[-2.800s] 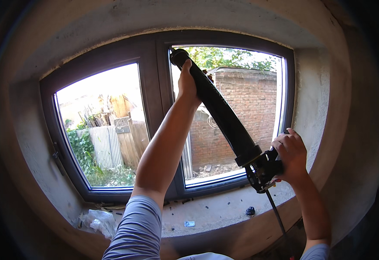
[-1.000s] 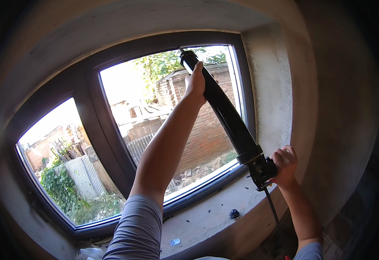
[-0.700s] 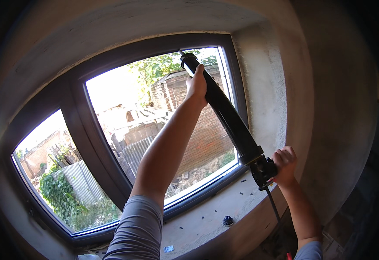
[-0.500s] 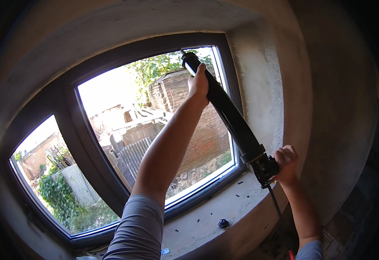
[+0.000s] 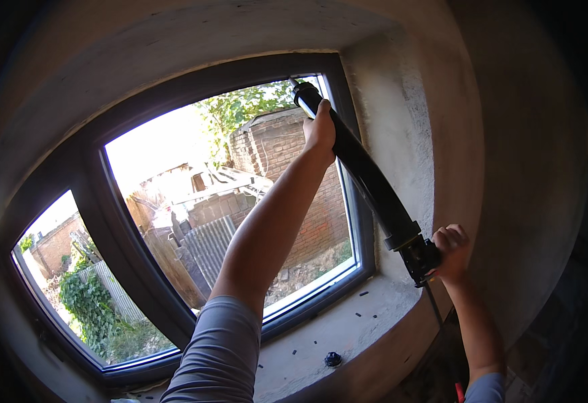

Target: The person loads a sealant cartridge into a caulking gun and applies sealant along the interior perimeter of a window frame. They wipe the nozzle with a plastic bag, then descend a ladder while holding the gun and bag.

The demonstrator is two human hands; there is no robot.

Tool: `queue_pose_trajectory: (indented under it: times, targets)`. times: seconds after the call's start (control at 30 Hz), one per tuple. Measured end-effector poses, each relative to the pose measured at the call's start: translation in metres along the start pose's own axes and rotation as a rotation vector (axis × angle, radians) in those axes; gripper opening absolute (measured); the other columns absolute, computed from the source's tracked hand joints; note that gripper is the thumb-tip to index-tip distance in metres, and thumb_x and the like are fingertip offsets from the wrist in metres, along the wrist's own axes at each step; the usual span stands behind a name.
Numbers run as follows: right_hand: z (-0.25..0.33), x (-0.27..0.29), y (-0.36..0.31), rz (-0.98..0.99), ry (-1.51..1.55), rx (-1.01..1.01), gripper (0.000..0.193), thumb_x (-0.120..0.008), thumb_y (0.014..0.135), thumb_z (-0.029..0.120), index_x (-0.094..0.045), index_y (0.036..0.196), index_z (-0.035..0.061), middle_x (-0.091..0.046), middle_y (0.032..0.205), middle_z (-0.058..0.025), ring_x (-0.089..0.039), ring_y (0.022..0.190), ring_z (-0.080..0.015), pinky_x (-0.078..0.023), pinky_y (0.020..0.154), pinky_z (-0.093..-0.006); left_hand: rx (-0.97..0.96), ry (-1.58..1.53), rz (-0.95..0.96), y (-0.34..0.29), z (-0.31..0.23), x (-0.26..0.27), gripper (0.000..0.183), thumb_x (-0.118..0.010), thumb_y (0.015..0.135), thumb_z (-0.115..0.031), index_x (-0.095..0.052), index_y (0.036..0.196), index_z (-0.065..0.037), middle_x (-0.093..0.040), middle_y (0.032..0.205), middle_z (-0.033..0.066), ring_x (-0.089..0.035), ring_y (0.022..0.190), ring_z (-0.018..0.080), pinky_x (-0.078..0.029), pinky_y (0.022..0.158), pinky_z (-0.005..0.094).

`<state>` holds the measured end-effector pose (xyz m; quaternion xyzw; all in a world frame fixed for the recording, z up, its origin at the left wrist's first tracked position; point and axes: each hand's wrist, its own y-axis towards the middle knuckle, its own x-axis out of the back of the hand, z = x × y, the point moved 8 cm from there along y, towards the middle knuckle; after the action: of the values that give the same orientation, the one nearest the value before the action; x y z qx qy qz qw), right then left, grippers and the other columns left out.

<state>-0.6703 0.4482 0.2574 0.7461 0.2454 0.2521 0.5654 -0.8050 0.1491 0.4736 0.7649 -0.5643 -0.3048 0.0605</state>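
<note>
Both hands hold a long black caulking gun (image 5: 368, 176), tilted with its front end up and to the left. My left hand (image 5: 320, 127) is closed round the barrel near the front. My right hand (image 5: 452, 252) grips the handle at the rear end, where a thin rod sticks out downward. The pale nozzle (image 5: 292, 82) points at the top edge of the window pane, near its upper right corner; whether it touches cannot be made out. A dark grey window frame (image 5: 92, 161) surrounds the glass.
On the plastered sill (image 5: 307, 363) sit a small dark round cap (image 5: 333, 359) and several small black bits. A rough plaster reveal (image 5: 401, 134) stands close on the right of the window. Beyond the glass are a brick wall (image 5: 317, 221) and corrugated sheets.
The caulking gun and both hands have shifted slightly right, the nozzle moving along the top edge of the pane toward the right corner. The view has shifted a little as well.
</note>
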Motion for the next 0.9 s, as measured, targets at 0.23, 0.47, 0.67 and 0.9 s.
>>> queue_pose_trajectory:
  times: [0.23,0.47,0.67,0.9]
  targets:
    - [-0.025,-0.005,-0.003,0.014,-0.015,0.014,0.047,-0.053,0.089,0.050,-0.044,0.069,0.0088,-0.050,0.065,-0.0110,-0.055,0.061,-0.0342,-0.048,0.064,-0.0452,-0.024,0.018,-0.003,0.020,0.015,-0.015,0.043,-0.064,0.097,-0.042,-0.053,0.106,-0.001,-0.058,0.084,0.0140,-0.066,0.070,0.0302,-0.061,0.068,0.0472]
    - [-0.037,0.002,0.006,-0.008,0.006,0.033,0.046,-0.056,0.091,0.048,-0.043,0.069,0.0095,-0.049,0.064,-0.0104,-0.055,0.059,-0.0329,-0.046,0.061,-0.0441,-0.020,0.041,-0.026,0.031,0.028,-0.028,0.051,-0.064,0.097,-0.042,-0.050,0.117,0.003,-0.061,0.086,0.0167,-0.067,0.072,0.0310,-0.061,0.068,0.0471]
    - [-0.047,0.000,0.000,-0.030,0.034,0.015,0.047,-0.055,0.091,0.050,-0.043,0.069,0.0101,-0.050,0.063,-0.0100,-0.055,0.058,-0.0332,-0.045,0.059,-0.0438,0.031,0.085,0.019,0.031,0.037,-0.039,0.071,-0.065,0.093,-0.050,-0.044,0.138,0.001,-0.058,0.116,0.0181,-0.061,0.102,0.0314,-0.054,0.086,0.0484]
    - [-0.052,-0.005,-0.005,-0.033,0.014,-0.020,0.072,-0.036,0.095,0.077,-0.043,0.068,0.0102,-0.050,0.062,-0.0093,-0.054,0.056,-0.0326,-0.043,0.057,-0.0433,0.068,0.099,0.043,0.028,0.041,-0.049,0.081,-0.065,0.091,-0.054,-0.044,0.146,0.002,-0.057,0.131,0.0190,-0.059,0.118,0.0318,-0.051,0.095,0.0498]
